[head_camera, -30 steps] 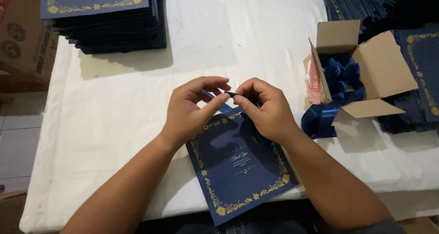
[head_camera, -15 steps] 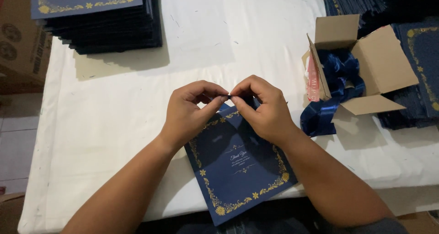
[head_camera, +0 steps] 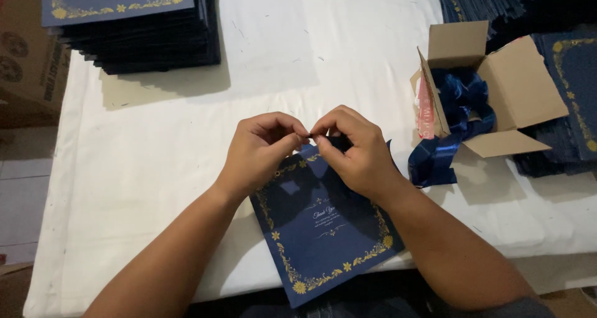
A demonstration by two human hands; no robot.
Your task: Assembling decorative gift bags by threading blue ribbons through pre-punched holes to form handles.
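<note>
Dark blue rectangular card with gold floral border [head_camera: 323, 231] lies tilted at the near edge of the white-covered table [head_camera: 155, 144]. Left hand [head_camera: 258, 150] and right hand [head_camera: 354, 147] meet above its top edge, fingers pinched closed on a small dark piece, too small to identify

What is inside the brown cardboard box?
The open cardboard box holds shiny dark blue ribbons, and some spill over its front onto the white table cover. A pink packet leans at its left side. Whatever lies beneath the ribbons is hidden.
</note>
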